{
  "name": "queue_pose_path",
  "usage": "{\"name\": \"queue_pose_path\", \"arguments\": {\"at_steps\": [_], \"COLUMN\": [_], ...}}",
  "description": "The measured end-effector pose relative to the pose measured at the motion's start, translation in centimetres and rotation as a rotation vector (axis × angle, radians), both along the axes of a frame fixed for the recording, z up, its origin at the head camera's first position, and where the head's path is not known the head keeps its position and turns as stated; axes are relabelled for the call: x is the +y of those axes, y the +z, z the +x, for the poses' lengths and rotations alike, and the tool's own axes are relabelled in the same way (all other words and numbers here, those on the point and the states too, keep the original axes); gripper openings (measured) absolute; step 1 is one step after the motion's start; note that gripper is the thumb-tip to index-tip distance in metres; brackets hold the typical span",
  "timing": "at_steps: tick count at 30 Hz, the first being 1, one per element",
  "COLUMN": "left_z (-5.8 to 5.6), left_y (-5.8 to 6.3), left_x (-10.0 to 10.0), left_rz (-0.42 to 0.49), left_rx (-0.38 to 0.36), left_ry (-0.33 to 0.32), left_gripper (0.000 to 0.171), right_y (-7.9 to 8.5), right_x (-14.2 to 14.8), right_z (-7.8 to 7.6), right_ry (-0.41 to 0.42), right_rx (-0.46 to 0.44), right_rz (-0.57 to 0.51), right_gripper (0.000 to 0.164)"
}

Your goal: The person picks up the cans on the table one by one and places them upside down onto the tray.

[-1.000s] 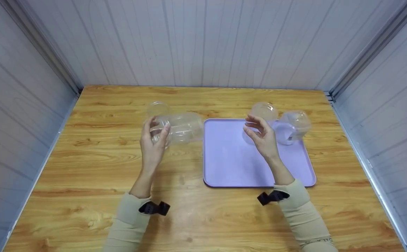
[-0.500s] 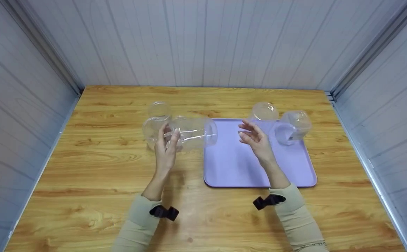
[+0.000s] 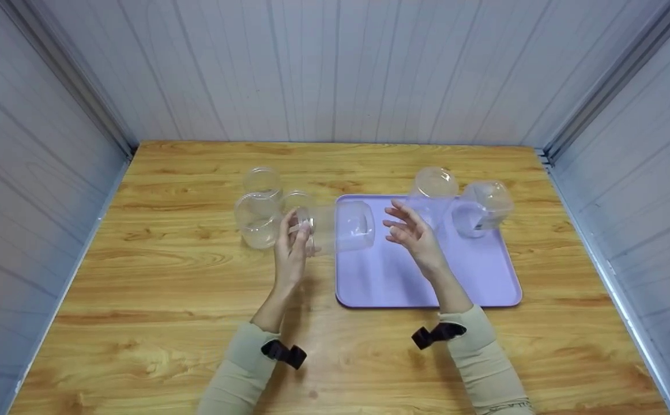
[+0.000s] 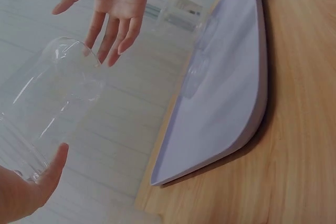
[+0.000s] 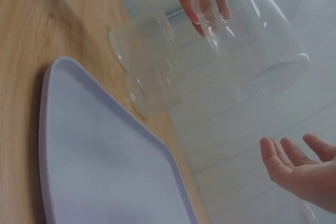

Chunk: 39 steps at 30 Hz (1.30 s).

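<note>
In the head view my left hand [image 3: 290,253] grips a clear plastic jar [image 3: 351,227] by its rim end. The jar lies sideways in the air, its base pointing right over the left part of the lilac tray [image 3: 381,291]. Facing that base, my right hand [image 3: 418,242] is held above the tray with fingers spread and nothing in it. The right wrist view shows the held jar [image 5: 257,35] tilted, left fingers around its mouth. Two other clear jars, one at the tray's back edge [image 3: 436,183] and one farther right [image 3: 483,208], stand behind the right hand.
Left of the tray stand three clear containers on the wooden table [image 3: 168,288]: a larger jar [image 3: 256,225], one behind it [image 3: 262,180], and one [image 3: 296,200] partly behind the left hand. Panel walls [image 3: 335,69] enclose the table at the back and sides.
My left hand has carried the jar rightward from beside the left containers to over the tray's left part. The right hand has shifted slightly left, its fingers opening wider.
</note>
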<state>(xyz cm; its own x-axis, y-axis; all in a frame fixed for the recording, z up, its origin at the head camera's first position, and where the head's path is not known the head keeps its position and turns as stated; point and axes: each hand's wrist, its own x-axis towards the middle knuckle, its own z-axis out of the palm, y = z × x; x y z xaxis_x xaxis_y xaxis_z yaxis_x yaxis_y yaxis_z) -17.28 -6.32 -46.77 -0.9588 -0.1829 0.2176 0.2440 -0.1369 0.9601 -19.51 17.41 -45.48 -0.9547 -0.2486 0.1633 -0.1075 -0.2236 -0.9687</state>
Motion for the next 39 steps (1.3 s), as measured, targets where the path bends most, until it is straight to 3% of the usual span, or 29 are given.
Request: {"name": "queue_pose_path", "arguments": {"at_steps": [8,16,22,29,36,39], "left_z": [-0.2,-0.2,-0.5,-0.5,-0.5,-0.5], "left_y": [-0.7,-1.4,-2.1,-2.5,-2.4,-2.4], "left_x": [0.8,1.3,1.8,2.4,2.2,2.1], "left_rz": [0.029,-0.021,0.007,0.055,0.075,0.058], "left_rx": [0.01,0.0,0.015,0.044,-0.058,-0.064], "left_ry": [-0.059,-0.088,-0.114,-0.154,-0.189,-0.19], "left_gripper": [0.041,0.043,0.048,0.049,0.045,0.046], "right_y": [-0.3,-0.7,-0.8,-0.8,-1.0,-1.1], "right_x": [-0.2,-0.3,-0.3,-0.5,-0.5,-0.7], "right_z": [0.1,0.1,0.2,0.3,0.2,0.3], "right_ry": [0.072,0.134,0.185,0.188,0.173,0.152], "right_rx": [-0.032,-0.052,-0.064,-0.09,-0.063,-0.058], "right_rz": [-0.001,-0.02,-0.007,0.012,0.059,0.064], "right_gripper": [0.064,0.087,0.077,0.068,0.07,0.07]}}
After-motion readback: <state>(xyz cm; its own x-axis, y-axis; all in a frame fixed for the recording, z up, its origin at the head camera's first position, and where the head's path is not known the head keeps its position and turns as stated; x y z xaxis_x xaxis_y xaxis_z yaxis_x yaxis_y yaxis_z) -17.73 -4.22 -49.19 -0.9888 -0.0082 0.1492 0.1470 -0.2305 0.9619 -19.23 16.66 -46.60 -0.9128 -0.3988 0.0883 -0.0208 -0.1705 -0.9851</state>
